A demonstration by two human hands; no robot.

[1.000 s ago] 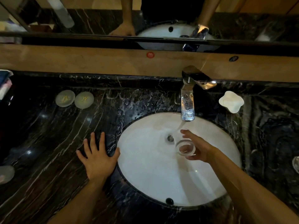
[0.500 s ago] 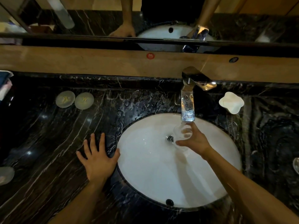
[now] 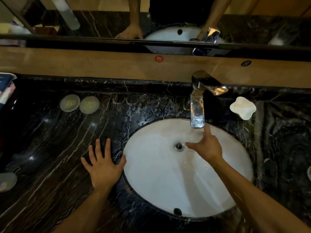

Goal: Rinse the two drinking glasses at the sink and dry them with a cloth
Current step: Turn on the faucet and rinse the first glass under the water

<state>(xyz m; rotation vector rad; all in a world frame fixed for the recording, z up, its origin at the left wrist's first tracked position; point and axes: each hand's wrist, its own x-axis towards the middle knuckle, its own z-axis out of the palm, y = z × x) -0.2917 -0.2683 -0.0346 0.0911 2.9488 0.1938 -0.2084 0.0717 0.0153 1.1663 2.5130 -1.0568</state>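
A clear drinking glass (image 3: 193,137) is gripped in my right hand (image 3: 207,147) right under the chrome faucet spout (image 3: 197,113), where water runs over it. The glass is blurred and mostly see-through between thumb and index finger. Beneath it lies the white oval sink (image 3: 168,185) with its drain (image 3: 178,146). My left hand (image 3: 103,167) rests flat on the black marble counter (image 3: 50,148) at the sink's left rim, fingers spread, holding nothing. A curved glass rim (image 3: 309,173) shows at the right frame edge; I cannot tell if it is the second glass.
Two round pale lids (image 3: 69,103) (image 3: 89,104) lie at the back left of the counter, another round one (image 3: 6,181) at the left edge. A white soap dish (image 3: 243,107) sits right of the faucet. Folded fabric (image 3: 5,89) lies far left. A mirror spans the back.
My right hand lifted the glass from low over the basin up under the spout and turned it in the stream. My left hand stayed flat on the counter.
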